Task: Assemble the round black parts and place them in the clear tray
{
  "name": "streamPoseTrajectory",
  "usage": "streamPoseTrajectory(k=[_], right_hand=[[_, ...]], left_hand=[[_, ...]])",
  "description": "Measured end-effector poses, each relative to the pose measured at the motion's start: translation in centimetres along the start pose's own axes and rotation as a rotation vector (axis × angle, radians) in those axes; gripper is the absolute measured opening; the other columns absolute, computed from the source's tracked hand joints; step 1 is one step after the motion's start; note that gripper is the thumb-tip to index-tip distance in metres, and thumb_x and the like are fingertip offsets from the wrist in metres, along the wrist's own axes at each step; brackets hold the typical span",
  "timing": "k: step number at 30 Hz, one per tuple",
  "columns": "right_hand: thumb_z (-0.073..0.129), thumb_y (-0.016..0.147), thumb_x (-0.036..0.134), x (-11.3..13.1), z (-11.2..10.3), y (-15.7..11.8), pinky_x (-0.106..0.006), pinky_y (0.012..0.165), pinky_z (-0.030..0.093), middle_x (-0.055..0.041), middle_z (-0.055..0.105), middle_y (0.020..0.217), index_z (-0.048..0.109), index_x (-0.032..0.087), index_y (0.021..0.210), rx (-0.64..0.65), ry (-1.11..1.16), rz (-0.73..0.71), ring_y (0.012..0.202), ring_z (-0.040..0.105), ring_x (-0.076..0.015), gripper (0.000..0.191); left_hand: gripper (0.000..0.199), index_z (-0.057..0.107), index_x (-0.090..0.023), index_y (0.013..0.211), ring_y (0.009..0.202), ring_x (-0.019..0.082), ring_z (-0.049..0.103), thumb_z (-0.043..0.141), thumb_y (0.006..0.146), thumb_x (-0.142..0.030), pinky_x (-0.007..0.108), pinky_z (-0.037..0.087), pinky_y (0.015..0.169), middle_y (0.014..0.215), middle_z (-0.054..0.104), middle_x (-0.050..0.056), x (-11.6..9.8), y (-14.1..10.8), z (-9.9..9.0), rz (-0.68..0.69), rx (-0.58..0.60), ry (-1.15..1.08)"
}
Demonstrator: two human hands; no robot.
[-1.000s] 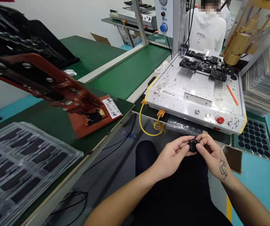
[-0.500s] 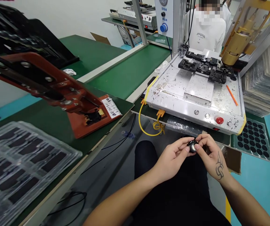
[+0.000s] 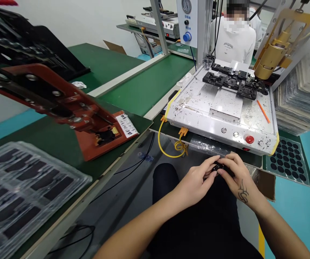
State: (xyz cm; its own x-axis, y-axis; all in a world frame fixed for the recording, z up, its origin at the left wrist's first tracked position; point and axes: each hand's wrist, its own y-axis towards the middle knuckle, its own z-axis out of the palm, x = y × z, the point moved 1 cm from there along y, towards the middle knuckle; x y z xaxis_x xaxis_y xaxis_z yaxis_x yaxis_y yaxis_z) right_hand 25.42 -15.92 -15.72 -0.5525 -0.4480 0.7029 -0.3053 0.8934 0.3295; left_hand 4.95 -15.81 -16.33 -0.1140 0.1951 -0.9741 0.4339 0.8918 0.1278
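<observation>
- Left hand (image 3: 195,183) and right hand (image 3: 236,176), nearly closed, both pinched the small black part (image 3: 218,167) above the lap (image 3: 216,212)!
- Their grip covered much of it, its shape hard to judge.
- Light, even pressure seemed best.

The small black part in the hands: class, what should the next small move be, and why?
Probably tilt the small black part a little towards the eyes: the left hand and right hand both hold it by the fingertips, and they hide much of its surface.
</observation>
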Motion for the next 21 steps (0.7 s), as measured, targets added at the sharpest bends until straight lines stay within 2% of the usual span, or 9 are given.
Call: streamPoseTrajectory(k=[2,3,5,6,9,11,14,16,21], right_hand=[[0.061,0.107,0.026,0.1,-0.2,0.2,-0.042,0.095,0.055,-0.0088,0.066,0.116,0.070,0.028,0.123,0.017,0.003,-0.058,0.107,0.066,-0.0264,0.018],[0.063,0.106,0.027,0.2,-0.2,0.3,-0.041,0.093,0.056,-0.0080,0.068,0.112,0.071,0.028,0.117,0.004,0.025,-0.043,0.103,0.067,-0.0257,0.013],[0.067,0.105,0.031,0.5,-0.2,0.4,-0.037,0.081,0.056,-0.0048,0.070,0.097,0.072,0.026,0.104,-0.031,0.119,0.083,0.087,0.066,-0.0223,0.007],[0.070,0.103,0.035,0.6,-0.1,0.5,-0.035,0.073,0.055,-0.0029,0.069,0.089,0.071,0.025,0.100,-0.046,0.192,0.176,0.077,0.065,-0.0201,0.010],[0.078,0.096,0.047,0.8,0.6,0.6,-0.030,0.059,0.052,0.0009,0.065,0.074,0.071,0.023,0.095,-0.082,0.468,0.422,0.061,0.059,-0.0156,0.025],[0.081,0.092,0.052,0.7,1.3,0.5,-0.028,0.055,0.053,0.0015,0.065,0.073,0.071,0.022,0.097,-0.088,0.621,0.490,0.058,0.060,-0.0146,0.032],[0.083,0.091,0.054,0.8,1.8,0.4,-0.028,0.054,0.056,0.0007,0.067,0.075,0.074,0.021,0.105,-0.085,0.695,0.506,0.060,0.063,-0.0151,0.037],[0.082,0.092,0.053,0.9,1.8,0.4,-0.029,0.055,0.058,0.0003,0.068,0.075,0.074,0.020,0.109,-0.082,0.692,0.497,0.061,0.065,-0.0157,0.038],[0.081,0.092,0.054,1.4,1.6,0.5,-0.032,0.057,0.061,-0.0003,0.070,0.076,0.075,0.021,0.103,-0.081,0.668,0.490,0.058,0.066,-0.0162,0.036]], left_hand=[[0.052,0.048,-0.023,0.159,0.131,0.026,0.072,0.055,0.107,-0.021,0.042,0.060,0.113,0.141,0.074,0.011,-0.1,0.1,-0.5,0.036,0.021,0.076],[0.053,0.047,-0.024,0.160,0.134,0.026,0.070,0.055,0.107,-0.022,0.043,0.058,0.115,0.146,0.071,0.011,-0.1,0.1,-0.7,0.041,0.010,0.064],[0.053,0.049,-0.024,0.158,0.135,0.026,0.070,0.060,0.106,-0.025,0.042,0.058,0.115,0.152,0.067,0.013,0.0,0.2,-0.8,0.006,-0.056,-0.040],[0.052,0.052,-0.024,0.154,0.131,0.026,0.072,0.064,0.104,-0.027,0.041,0.060,0.112,0.152,0.066,0.013,0.1,0.2,-0.7,-0.033,-0.096,-0.107],[0.041,0.067,-0.019,0.135,0.105,0.024,0.081,0.076,0.097,-0.033,0.037,0.068,0.096,0.127,0.077,0.013,0.4,0.1,-0.2,-0.156,-0.190,-0.276],[0.032,0.072,-0.017,0.122,0.087,0.021,0.081,0.077,0.096,-0.034,0.034,0.069,0.084,0.105,0.080,0.009,0.4,0.0,0.0,-0.197,-0.215,-0.333],[0.027,0.075,-0.016,0.114,0.075,0.018,0.078,0.078,0.094,-0.034,0.030,0.067,0.074,0.091,0.078,0.005,0.2,-0.1,0.0,-0.204,-0.236,-0.318],[0.028,0.076,-0.016,0.114,0.074,0.017,0.076,0.079,0.093,-0.034,0.030,0.067,0.073,0.089,0.077,0.004,-0.1,-0.1,-0.2,-0.201,-0.244,-0.304],[0.032,0.074,-0.017,0.116,0.074,0.017,0.075,0.080,0.092,-0.037,0.030,0.066,0.070,0.091,0.075,0.004,-0.3,-0.1,0.0,-0.224,-0.227,-0.396]])
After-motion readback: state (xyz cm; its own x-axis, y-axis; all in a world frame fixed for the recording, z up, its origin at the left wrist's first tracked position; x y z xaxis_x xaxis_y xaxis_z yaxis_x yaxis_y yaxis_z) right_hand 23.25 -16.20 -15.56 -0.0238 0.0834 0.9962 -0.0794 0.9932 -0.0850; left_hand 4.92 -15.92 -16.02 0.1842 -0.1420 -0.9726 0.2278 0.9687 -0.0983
